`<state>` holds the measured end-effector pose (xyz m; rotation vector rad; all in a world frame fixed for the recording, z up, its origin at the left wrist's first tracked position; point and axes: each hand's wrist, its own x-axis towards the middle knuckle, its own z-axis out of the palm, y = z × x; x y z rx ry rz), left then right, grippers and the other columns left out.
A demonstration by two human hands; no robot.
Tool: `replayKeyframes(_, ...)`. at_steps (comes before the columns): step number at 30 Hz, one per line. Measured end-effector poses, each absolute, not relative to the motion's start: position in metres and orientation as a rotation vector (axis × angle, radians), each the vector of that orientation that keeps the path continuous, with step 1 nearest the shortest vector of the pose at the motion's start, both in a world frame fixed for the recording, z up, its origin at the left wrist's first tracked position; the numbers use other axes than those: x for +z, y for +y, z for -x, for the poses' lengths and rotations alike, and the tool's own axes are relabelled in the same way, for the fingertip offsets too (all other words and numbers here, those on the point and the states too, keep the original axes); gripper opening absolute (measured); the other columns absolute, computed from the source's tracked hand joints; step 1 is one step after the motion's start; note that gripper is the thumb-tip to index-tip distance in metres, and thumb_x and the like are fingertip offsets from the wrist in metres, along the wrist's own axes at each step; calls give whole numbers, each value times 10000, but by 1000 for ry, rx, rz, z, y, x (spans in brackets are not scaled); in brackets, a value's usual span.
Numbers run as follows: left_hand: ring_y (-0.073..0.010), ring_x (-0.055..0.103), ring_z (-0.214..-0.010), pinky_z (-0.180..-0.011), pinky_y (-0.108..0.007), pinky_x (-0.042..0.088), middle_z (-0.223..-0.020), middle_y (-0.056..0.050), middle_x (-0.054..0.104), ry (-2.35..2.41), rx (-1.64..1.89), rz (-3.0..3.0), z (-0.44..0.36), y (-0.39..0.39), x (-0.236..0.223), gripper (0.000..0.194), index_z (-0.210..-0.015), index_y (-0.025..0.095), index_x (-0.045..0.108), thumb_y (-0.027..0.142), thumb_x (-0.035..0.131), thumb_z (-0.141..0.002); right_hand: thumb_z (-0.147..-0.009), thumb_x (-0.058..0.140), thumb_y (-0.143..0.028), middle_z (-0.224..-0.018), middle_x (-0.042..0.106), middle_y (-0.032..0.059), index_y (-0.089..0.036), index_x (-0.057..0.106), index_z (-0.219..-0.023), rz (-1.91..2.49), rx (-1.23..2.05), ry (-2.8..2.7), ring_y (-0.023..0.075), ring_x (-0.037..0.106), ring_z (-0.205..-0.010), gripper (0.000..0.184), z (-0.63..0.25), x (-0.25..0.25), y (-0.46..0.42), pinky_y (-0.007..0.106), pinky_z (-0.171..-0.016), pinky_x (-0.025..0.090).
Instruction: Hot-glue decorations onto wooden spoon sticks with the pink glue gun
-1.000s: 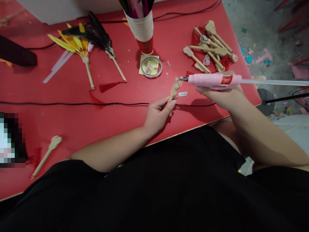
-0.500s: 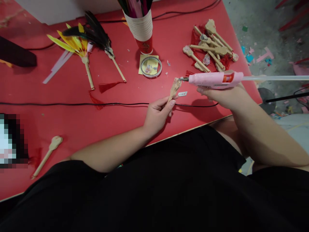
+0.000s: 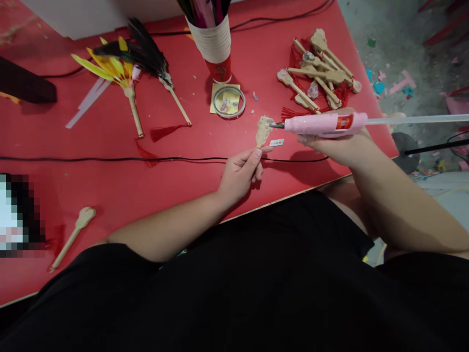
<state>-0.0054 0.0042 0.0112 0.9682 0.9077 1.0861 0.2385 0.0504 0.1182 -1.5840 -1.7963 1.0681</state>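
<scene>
Between the thumb and fingers of my left hand [image 3: 240, 173] is a pale wooden fan handle [image 3: 263, 132], its broad rough head pointing up and away from me. My right hand [image 3: 333, 144] is wrapped around a pink hot glue gun [image 3: 322, 124], with a long clear glue stick [image 3: 417, 119] poking out of its back end. The metal nozzle touches or nearly touches the right edge of the handle's head. A small metal blade [image 3: 277, 143] lies on the red table [image 3: 176, 186] just beneath the nozzle.
Tasselled wooden handles [image 3: 318, 73] are piled at the back right; another handle [image 3: 75, 234] lies near left. Two feather fans, yellow [image 3: 120, 73] and black [image 3: 161, 68], lie back left. A paper cup [image 3: 216, 49] of feathers stands behind a tape roll [image 3: 229, 101]. A black cord [image 3: 110, 158] crosses the table.
My left hand has turned the handle so that its head's broad face shows. The glue gun has shifted slightly down and left, its nozzle now at the head's right side.
</scene>
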Motion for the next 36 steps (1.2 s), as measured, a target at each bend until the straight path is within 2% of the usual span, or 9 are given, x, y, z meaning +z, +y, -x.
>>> replayKeyframes(4, -102, 482, -484, -524, -270, 428, -541, 18, 618, 914, 1054, -978, 7, 4, 12, 550, -1120, 202, 959, 729, 808, -1065, -958, 891, -378, -1345, 911, -4, -289, 955, -1120, 1466, 1118, -1821, 331, 846, -1384, 195, -241, 116, 53, 453, -1332, 640)
replayKeyframes(11, -101, 481, -478, -519, -253, 430, -532, 29, 604, 916, 1048, -958, 7, 4, 12, 544, -1129, 199, 949, 721, 812, -1064, -981, 907, -364, -1283, 931, 58, -248, 953, -1219, 1552, 1053, -1824, 328, 890, -1240, 269, -243, 104, 56, 461, -1202, 716)
replayKeyframes(19, -99, 460, -478, -533, -256, 436, -520, 53, 553, 904, 1058, -943, 6, 4, 15, 499, -1167, 191, 952, 666, 850, -1055, -945, 936, -435, -1183, 942, 71, -260, 957, -1156, 1561, 1016, -1812, 365, 908, -1179, 275, -241, 103, 55, 504, -1080, 765)
replayKeyframes(23, -102, 445, -462, -536, -265, 435, -496, 63, 514, 882, 1009, -954, 7, 4, 15, 492, -1171, 192, 957, 659, 854, -1056, -929, 934, -392, -1202, 940, 49, -277, 961, -1106, 1547, 1029, -1810, 367, 897, -1212, 213, -237, 106, 54, 521, -1190, 729)
replayKeyframes(28, -107, 433, -464, -530, -271, 423, -494, 63, 498, 876, 1023, -971, 7, 3, 13, 502, -1151, 206, 961, 684, 841, -1053, -962, 891, -331, -1279, 931, 48, -252, 955, -1175, 1550, 1062, -1827, 363, 878, -1271, 235, -235, 107, 52, 521, -1226, 715)
replayKeyframes(31, -110, 443, -476, -534, -271, 427, -498, 59, 504, 887, 1029, -968, 6, 3, 13, 488, -1153, 208, 961, 670, 834, -1063, -962, 892, -339, -1257, 934, 45, -263, 945, -1167, 1602, 1044, -1839, 377, 867, -1295, 225, -237, 105, 53, 537, -1261, 687)
replayKeyframes(36, -106, 449, -482, -536, -265, 428, -501, 58, 504, 881, 1038, -972, 6, 3, 12, 520, -1146, 203, 959, 699, 830, -1060, -954, 903, -383, -1182, 941, 43, -298, 944, -1131, 1644, 1055, -1834, 378, 895, -1188, 201, -241, 104, 54, 563, -1193, 717)
